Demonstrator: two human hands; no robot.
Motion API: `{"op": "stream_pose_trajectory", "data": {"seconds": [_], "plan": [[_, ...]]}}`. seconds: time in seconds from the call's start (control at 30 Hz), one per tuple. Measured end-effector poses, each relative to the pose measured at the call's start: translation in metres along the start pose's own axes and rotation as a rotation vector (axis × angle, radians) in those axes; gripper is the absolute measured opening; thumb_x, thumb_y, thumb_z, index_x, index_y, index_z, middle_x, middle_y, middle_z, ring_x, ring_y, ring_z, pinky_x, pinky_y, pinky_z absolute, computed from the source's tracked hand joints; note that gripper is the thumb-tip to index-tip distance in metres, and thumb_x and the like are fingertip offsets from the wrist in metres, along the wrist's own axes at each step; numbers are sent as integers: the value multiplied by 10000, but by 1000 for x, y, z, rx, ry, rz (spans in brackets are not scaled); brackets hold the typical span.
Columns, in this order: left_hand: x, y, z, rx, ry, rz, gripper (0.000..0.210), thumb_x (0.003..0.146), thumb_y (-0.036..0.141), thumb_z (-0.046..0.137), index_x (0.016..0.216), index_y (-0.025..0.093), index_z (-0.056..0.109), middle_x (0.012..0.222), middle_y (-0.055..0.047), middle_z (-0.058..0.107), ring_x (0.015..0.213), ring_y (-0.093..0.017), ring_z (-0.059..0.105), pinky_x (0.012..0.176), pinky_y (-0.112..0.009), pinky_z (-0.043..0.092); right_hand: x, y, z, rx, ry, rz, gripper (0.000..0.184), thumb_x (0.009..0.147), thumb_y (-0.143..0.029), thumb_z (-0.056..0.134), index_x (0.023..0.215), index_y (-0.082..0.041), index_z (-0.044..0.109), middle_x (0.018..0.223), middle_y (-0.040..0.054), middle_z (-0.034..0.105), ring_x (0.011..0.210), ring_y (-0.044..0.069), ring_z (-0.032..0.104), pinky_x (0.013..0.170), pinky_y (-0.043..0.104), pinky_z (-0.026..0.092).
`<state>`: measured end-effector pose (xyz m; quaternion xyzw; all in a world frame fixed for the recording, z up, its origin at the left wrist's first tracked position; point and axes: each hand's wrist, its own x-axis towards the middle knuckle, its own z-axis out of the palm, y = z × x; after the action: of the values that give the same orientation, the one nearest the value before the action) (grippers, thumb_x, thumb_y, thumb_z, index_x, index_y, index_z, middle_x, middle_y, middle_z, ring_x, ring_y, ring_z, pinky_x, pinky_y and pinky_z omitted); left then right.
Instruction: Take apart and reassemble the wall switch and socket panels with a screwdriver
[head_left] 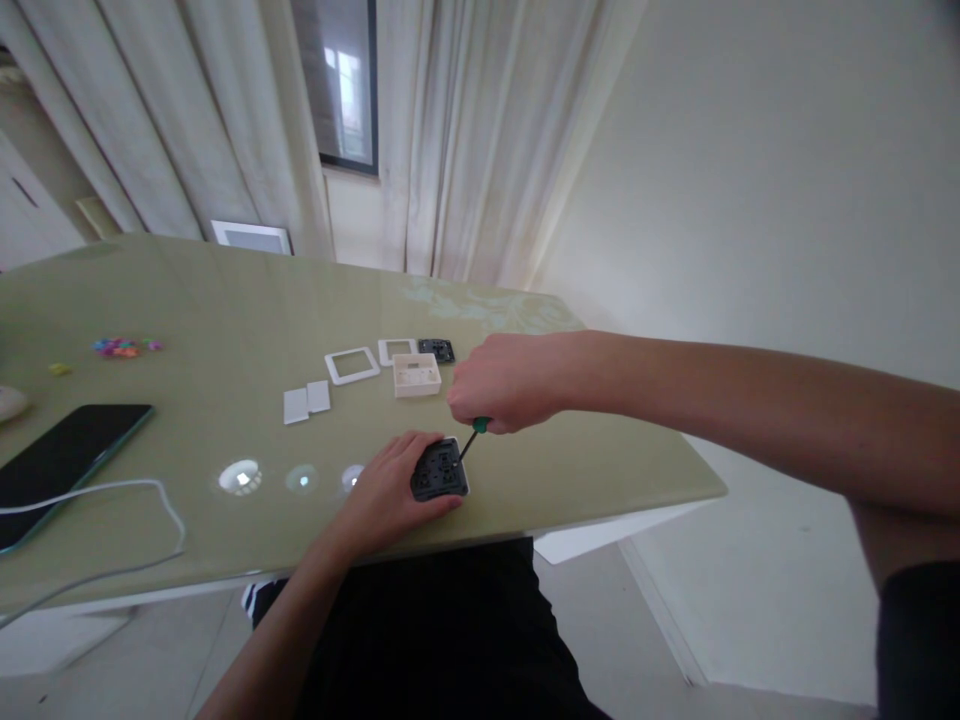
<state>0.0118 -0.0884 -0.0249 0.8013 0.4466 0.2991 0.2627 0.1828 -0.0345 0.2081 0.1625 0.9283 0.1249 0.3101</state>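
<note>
My left hand grips a square switch module, dark on its upward face with a pale edge, lying near the front edge of the table. Fingers lie along its far side and the thumb along its near side. Wrapped round the green handle of a screwdriver is my right hand. The screwdriver slants down and its tip meets the dark face of the module; the exact spot is too small to make out. Behind the hands sits a white box, open at the top, beside a second dark module.
White frames and two white plates lie left of the box. A black phone and a white cable occupy the left side. Colourful small pieces are farther back. A wall rises at the right.
</note>
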Motion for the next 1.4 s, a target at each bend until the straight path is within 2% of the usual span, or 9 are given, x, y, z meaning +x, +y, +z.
{"op": "stream_pose_trajectory", "data": {"seconds": [0.3,0.63,0.87,1.27,1.4], "plan": [[-1,3,-2,-6,3,-7,668,849,525,836,1411,264,588,1393,-100,687,1306,-365,633,1138,-537,500,3,-1,-4,24,-22,-13,166,846,-131,723,945,-220,823,886,67,784,765,219,674,588,334,310],[-1,1,0,7,-2,-2,679,857,522,837,1423,262,568,1405,-99,672,1311,-356,624,1138,-534,502,1,1,-4,65,-47,25,156,843,-136,770,945,-241,825,886,53,777,820,225,681,674,340,381],[-1,2,0,-5,13,4,666,847,531,840,1407,267,592,1388,-94,686,1304,-359,636,1135,-528,511,1,1,-5,55,-34,3,166,832,-135,730,931,-228,824,852,59,775,770,221,663,605,340,324],[-1,1,1,13,6,11,669,862,524,837,1421,275,567,1410,-91,675,1313,-353,628,1137,-526,503,4,1,-5,75,-44,18,151,847,-167,773,951,-256,836,895,53,788,799,224,681,635,338,347],[-1,2,1,9,9,18,655,865,514,831,1419,285,569,1399,-91,676,1303,-355,630,1129,-530,506,4,1,-4,63,-40,-7,149,841,-154,765,945,-237,832,885,60,786,766,221,666,598,335,319]]}}
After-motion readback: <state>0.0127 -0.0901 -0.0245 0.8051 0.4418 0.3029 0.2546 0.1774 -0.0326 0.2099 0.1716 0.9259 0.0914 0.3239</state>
